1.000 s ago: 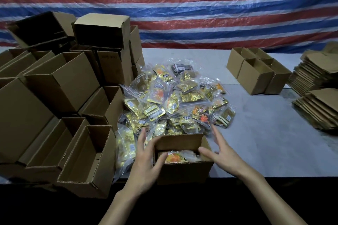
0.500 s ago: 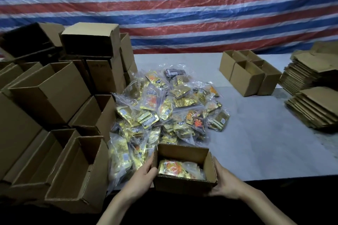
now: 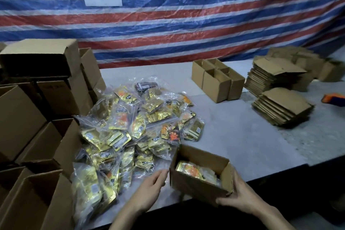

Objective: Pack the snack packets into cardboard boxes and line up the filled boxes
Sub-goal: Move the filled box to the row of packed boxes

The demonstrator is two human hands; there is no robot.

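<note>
At 5 o'clock, the right hand [image 3: 240,199] grips the right end of a small open brown cardboard box [image 3: 196,185], tilted at the grey table's [image 3: 242,136] near edge, with a gold-and-orange snack packet [image 3: 190,171] inside. The left hand [image 3: 151,190], fingers loose, lies just beside its left wall. At 11 o'clock lies a heap of clear-bagged gold snack packets [image 3: 138,127]. At 1 o'clock, a cluster of open brown boxes [image 3: 216,84] stands.

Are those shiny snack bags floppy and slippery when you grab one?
Probably floppy: the bags are clear crinkled plastic, slumped in a loose pile. Likely slippery too, since the film looks glossy. Probably light, as they look thin and small.
</note>
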